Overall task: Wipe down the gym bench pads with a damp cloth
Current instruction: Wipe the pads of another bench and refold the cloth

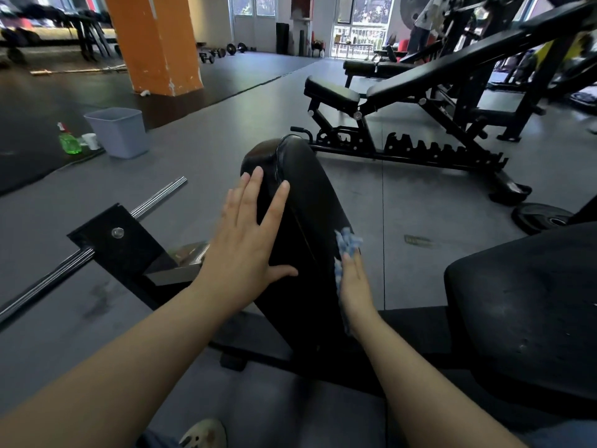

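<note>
Pad wiping, centre frame

Left hand [247,244] lies spread flat, steadying the black pad [300,202]; right hand [353,282] presses the blue cloth [347,244] against its right side. Best: long overlapping strokes, firm bracing.

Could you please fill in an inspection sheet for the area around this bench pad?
Surface: grey floor, scuffed.
Job's things: black pad; blue cloth against its right side.
Clutter: grey bin, green spray bottle, white cup, weight plate.
Hands: left hand flat on pad; right hand presses cloth.
Cables: nothing seen.
Surroundings: adjustable bench, orange pillar, dumbbells.
</note>
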### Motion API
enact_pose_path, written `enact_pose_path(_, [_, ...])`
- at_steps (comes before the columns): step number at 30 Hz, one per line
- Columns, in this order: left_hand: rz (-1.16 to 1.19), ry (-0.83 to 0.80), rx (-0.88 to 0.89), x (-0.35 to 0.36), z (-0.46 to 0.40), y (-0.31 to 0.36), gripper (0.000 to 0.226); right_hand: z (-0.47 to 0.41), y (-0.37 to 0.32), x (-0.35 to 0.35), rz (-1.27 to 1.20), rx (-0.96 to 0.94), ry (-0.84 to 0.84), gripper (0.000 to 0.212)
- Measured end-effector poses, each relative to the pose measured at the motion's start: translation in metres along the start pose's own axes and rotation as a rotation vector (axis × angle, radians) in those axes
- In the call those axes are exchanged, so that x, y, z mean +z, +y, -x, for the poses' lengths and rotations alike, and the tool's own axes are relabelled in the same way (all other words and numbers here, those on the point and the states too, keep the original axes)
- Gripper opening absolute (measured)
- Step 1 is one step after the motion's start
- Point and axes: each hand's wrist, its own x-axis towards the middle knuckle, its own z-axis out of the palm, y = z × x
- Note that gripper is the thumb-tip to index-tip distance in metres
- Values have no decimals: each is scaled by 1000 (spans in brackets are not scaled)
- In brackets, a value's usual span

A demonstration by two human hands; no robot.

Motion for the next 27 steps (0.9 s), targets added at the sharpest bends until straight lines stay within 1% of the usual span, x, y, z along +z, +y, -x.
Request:
enact_pose_path(2, [50, 25, 2, 0, -1, -3, 120, -4, -33, 7, 30, -146, -18, 69])
enact_pose_path(4, [105, 38, 0, 0, -1, -6, 110, -7, -63, 13, 64, -283, -56, 60])
enact_pose_path(6, [232, 81, -7, -5, 0, -10, 84, -11, -91, 18, 95, -377, -74, 51])
enact_pose_path(8, [444, 128, -78, -13, -1, -13, 65, -13, -119, 23, 103, -468, -66, 48])
enact_pose_path(10, [645, 140, -173, -20, -1, -15, 60, -13, -138, 29, 106, -543, -51, 46])
enact_pose_path(11, [701, 160, -199, -22, -2, -16, 60, -11, -143, 30, 120, -592, -47, 46])
enact_pose_path(14, [726, 267, -223, -27, -6, -17, 56, 3, -137, 29, 277, -831, -80, 53])
enact_pose_path(16, [677, 361, -157, -33, -12, -15, 52, 15, -120, 23, 384, -906, -135, 58])
enact_pose_path(18, [646, 400, -19, -36, -17, -5, 47, 24, -101, 14, 485, -918, -195, 62])
enact_pose_path(20, [616, 329, 92, -29, -18, 10, 45, 29, -86, 3, 554, -908, -272, 71])
enact_pose_path(21, [591, 279, 120, -24, -18, 17, 45, 28, -81, -4, 530, -886, -329, 74])
enact_pose_path(22, [554, 239, 128, -17, -17, 24, 45, 29, -78, -11, 444, -843, -382, 75])
enact_pose_path(23, [502, 218, 117, -13, -16, 30, 45, 28, -75, -19, 305, -775, -414, 74])
enact_pose_path(25, [326, 205, 87, -7, -16, 39, 41, 27, -65, -37, 17, -570, -421, 69])
enact_pose_path(26, [185, 178, 110, -5, -17, 44, 42, 26, -56, -46, -45, -480, -412, 65])
enact_pose_path(27, [20, 112, 145, -2, -17, 48, 47, 26, -47, -53, -29, -427, -399, 60])
